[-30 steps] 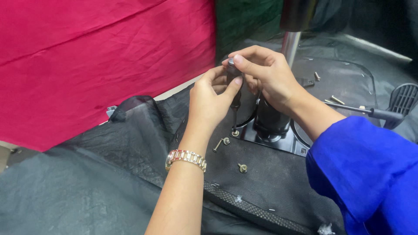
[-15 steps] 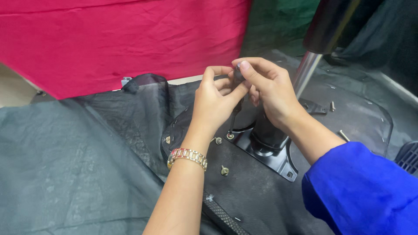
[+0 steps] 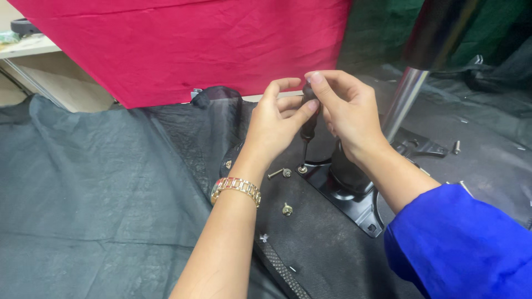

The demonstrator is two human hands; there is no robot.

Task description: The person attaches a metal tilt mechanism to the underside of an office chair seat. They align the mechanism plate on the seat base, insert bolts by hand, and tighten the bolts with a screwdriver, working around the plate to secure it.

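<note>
Both hands grip a dark-handled screwdriver (image 3: 308, 128) that stands upright. My left hand (image 3: 274, 124), with a gold watch (image 3: 235, 188) on its wrist, wraps the handle from the left. My right hand (image 3: 346, 111), in a blue sleeve, pinches the handle's top. The tip rests on a screw (image 3: 302, 169) at the corner of a black metal plate (image 3: 354, 202). The plate lies on the black underside of a seat (image 3: 310, 243). A chrome post (image 3: 403, 102) rises from the plate behind my right hand.
Loose screws (image 3: 286, 209) lie on the seat near the plate, and another screw (image 3: 456, 147) sits at the right. Grey-black cloth (image 3: 94, 188) covers the surface. A red cloth (image 3: 183, 44) hangs behind, with a light wooden shelf (image 3: 50, 72) at the far left.
The view has swung left and down, so hands and plate sit further right. Both hands stay on the screwdriver; its shaft and tip on the screw show clearly now.
</note>
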